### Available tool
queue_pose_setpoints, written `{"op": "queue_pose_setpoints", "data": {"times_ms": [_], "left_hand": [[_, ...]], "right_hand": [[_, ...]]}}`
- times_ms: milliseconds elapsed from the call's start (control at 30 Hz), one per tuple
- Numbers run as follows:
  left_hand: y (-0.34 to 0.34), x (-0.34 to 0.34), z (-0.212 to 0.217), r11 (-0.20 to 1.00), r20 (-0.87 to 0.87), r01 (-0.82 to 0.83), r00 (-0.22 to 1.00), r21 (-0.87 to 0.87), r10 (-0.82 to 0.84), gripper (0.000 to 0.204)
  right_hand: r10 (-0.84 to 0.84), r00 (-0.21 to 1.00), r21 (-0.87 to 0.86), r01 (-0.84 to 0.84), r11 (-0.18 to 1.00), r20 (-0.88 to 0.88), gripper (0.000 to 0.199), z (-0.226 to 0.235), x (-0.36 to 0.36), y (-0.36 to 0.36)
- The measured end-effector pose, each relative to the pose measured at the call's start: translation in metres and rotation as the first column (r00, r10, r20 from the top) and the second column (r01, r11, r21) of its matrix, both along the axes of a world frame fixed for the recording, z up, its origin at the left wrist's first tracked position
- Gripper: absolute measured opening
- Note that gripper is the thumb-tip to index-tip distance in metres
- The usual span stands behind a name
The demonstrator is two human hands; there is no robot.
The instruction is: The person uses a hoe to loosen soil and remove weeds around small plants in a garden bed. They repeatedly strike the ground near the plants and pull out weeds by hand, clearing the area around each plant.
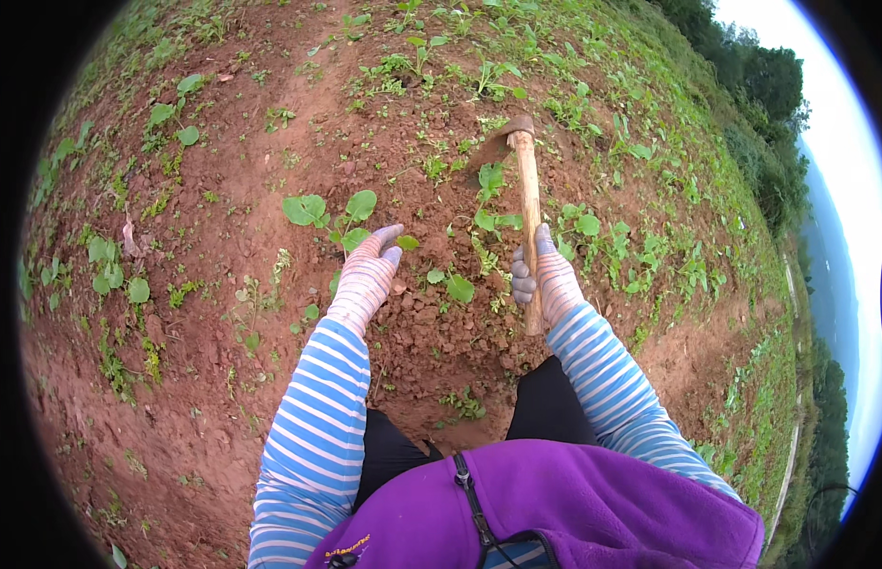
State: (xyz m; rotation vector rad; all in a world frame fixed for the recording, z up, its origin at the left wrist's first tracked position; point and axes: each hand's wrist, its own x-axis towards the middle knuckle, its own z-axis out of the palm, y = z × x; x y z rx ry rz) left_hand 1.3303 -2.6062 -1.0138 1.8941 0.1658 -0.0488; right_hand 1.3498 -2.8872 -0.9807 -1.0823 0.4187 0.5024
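Observation:
My right hand (543, 266), in a striped glove with grey fingers, is closed round the wooden handle of a hoe (526, 180). The hoe's broad, soil-coloured metal head (505, 133) points away from me and lies at the far end, close to the ground among small weeds. My left hand (376, 254), gloved alike, reaches over the soil with thumb and fingers apart and nothing visible between them. Right beside its fingertips grows a broad-leaved green seedling (346, 223). Between my two hands another small seedling (455, 284) stands in loosened reddish soil (427, 327).
Reddish sloping ground (223, 313) carries scattered seedlings and weeds all round. More broad-leaved plants (114, 270) grow at the left, and denser greenery (640, 247) covers the right. My knees (555, 403) in dark trousers are close below my hands. Trees (763, 85) stand at the far right.

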Motion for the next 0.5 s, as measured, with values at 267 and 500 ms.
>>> {"op": "queue_pose_setpoints", "data": {"times_ms": [267,500], "left_hand": [[-0.006,0.001,-0.003,0.999,-0.121,0.03,0.992,0.032,-0.026,0.04],[-0.021,0.013,-0.014,0.921,-0.301,0.255,0.939,0.295,-0.164,0.04]], "right_hand": [[0.391,0.918,-0.547,-0.297,0.783,0.062,0.051,0.012,-0.057,-0.06],[0.462,0.887,-0.675,-0.325,0.662,0.026,0.04,0.018,-0.094,-0.087]]}}
